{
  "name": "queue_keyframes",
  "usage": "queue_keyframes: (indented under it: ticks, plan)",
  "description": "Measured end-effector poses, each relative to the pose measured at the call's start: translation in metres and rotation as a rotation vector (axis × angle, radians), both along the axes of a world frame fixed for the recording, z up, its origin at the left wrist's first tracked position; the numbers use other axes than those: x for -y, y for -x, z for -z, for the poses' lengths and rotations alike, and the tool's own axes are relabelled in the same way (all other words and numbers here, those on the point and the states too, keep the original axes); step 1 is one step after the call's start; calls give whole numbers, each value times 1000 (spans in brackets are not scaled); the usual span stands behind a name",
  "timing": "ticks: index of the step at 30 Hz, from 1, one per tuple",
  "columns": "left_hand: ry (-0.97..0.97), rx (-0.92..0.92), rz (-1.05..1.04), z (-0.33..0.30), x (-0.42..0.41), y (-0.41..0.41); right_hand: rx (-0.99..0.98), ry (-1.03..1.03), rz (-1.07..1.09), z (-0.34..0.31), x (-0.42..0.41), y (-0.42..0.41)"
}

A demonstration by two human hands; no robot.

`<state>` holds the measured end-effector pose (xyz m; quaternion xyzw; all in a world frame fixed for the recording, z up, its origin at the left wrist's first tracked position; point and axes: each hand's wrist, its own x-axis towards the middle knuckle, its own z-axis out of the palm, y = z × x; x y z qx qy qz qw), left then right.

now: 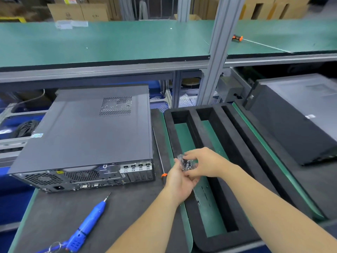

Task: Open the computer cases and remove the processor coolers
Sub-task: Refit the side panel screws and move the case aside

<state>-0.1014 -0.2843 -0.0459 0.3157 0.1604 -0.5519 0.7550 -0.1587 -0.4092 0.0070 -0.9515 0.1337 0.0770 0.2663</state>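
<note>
1. Head view showed both hands, left hand [179, 181] and right hand [202, 164], pinching one small clear bag [186, 162] of dark bits, over the foam tray [217, 179]
2. Bag looked light, limp, slippery
3. Left of them the computer case [87, 132] lay flat, lid on, rear panel facing me; probably heavy, stiff, best held by its edges
4. Blue electric screwdriver [89, 223] lay near, untouched

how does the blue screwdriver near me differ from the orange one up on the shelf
The blue electric screwdriver lies on the dark mat on the lower bench; the orange-and-black screwdriver lies on the green upper shelf. The blue one has a cord; none shows on the orange one. No hand touches either.
</note>
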Motion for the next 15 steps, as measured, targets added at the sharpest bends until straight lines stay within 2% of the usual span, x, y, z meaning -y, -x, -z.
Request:
queue_keyframes:
  ticks: [11, 15]
  plan:
    - [9, -60, -42, 2, -4, -2, -82, 73, -27, -4, -6, -5]
    - [30, -47, -47, 0, -4, -2, -31, 50, -6, -4, -11, -4]
